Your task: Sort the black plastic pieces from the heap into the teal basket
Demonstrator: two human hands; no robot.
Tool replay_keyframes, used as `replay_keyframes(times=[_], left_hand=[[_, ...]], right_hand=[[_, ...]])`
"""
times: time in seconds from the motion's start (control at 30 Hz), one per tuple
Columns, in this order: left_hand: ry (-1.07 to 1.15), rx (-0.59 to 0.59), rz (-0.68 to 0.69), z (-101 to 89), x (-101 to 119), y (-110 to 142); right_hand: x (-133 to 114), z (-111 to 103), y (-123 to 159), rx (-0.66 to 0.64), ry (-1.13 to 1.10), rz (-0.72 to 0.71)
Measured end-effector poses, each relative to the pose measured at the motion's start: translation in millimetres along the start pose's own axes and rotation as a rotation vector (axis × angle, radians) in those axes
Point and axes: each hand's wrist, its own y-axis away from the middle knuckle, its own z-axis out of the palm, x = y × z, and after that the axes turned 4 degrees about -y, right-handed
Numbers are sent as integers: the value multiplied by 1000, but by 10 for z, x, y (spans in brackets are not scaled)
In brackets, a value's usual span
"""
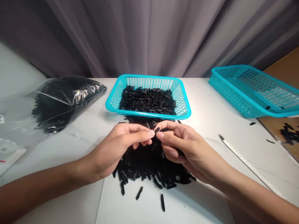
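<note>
Thumb and fingertips of my left hand (pixel 126 137) are pinched on one end of a small black plastic piece (pixel 157 130). My right hand (pixel 184 143) pinches the other end, so the two hands nearly meet; its remaining fingers are curled under. Below both hands lies a heap of similar black pieces (pixel 149 165) on the white table, partly hidden by the hands. Just behind the hands stands a turquoise basket (pixel 149 115) with many of these pieces inside.
A clear plastic bag (pixel 67 99) full of black pieces lies at left. On the right are a second turquoise basket (pixel 247 109), tilted, with a few black bits, and a white-handled craft knife (pixel 245 163). More black pieces (pixel 289 133) lie at the far right. A grey curtain (pixel 149 37) hangs behind.
</note>
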Motion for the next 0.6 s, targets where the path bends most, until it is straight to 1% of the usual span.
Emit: replay_keyframes(times=[0.27, 0.47, 0.6], left_hand=[[-55, -22, 1, 3, 46, 6], [-438, 130, 156, 6, 197, -30], [-477, 120, 173, -5, 209, -29]], right_hand=[[28, -3, 13, 27, -50, 7], [41, -27, -20, 86, 36, -24], [47, -52, -33, 102, 119, -60]])
